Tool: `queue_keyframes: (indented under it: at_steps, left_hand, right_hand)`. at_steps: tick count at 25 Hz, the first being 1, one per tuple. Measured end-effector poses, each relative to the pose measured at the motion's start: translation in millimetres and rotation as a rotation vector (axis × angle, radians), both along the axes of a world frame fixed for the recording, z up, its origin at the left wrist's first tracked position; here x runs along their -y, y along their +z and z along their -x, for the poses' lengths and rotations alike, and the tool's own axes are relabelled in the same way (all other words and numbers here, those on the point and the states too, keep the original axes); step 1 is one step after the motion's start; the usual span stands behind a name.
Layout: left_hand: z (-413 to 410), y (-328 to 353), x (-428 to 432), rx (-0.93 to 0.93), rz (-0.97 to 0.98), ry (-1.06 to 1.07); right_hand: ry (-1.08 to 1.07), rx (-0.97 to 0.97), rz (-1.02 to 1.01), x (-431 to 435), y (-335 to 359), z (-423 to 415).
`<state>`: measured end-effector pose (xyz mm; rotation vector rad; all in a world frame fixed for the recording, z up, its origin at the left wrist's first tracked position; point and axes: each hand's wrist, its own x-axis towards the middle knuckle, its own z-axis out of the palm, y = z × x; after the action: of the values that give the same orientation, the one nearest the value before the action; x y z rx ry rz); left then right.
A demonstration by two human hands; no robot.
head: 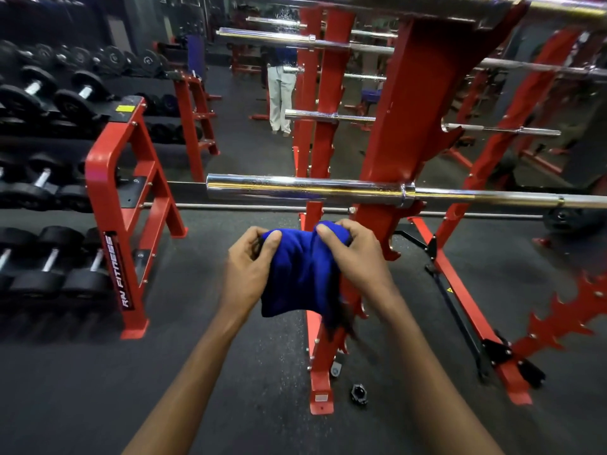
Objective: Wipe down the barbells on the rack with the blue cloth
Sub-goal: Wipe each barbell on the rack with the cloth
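Hands, the left hand and the right hand, are both gripping the blue cloth just below the chrome barbell lying on the red rack.

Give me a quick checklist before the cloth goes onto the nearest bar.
1. Blue cloth gripped in both hands: ok, left hand and right hand each pinch its top edge.
2. Cloth on the nearest barbell: not ok, it hangs below the bar, apart from it.
3. Bar seated on the red rack: ok.
4. Sleeve end free of plates: ok.
5. Floor near the rack foot: not ok, a black collar lies there.
6. Bar dirty or clean: cannot tell.
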<state>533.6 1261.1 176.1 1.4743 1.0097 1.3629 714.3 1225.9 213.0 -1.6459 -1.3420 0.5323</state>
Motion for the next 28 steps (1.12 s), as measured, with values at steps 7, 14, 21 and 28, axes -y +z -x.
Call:
queue_keyframes:
  at_steps: [7,14,21,28]
  left_hand:
    - [-4,38,5,0.034,0.020,-0.142]
    - [-29,32,-3,0.356,0.141,-0.226]
    - [16,42,-51,-0.219,-0.245,0.179]
    - [66,6,-152,-0.667,-0.324,0.268]
  right_hand:
    - [0.371,-0.071,-0.218,9,10,1]
    - [0.315,-0.051,-0.237,1,-39,9]
    - [-0.075,-0.058,-0.302,-33,13,-30]
    - [-0.183,0.620,0.006,-107,4,-40]
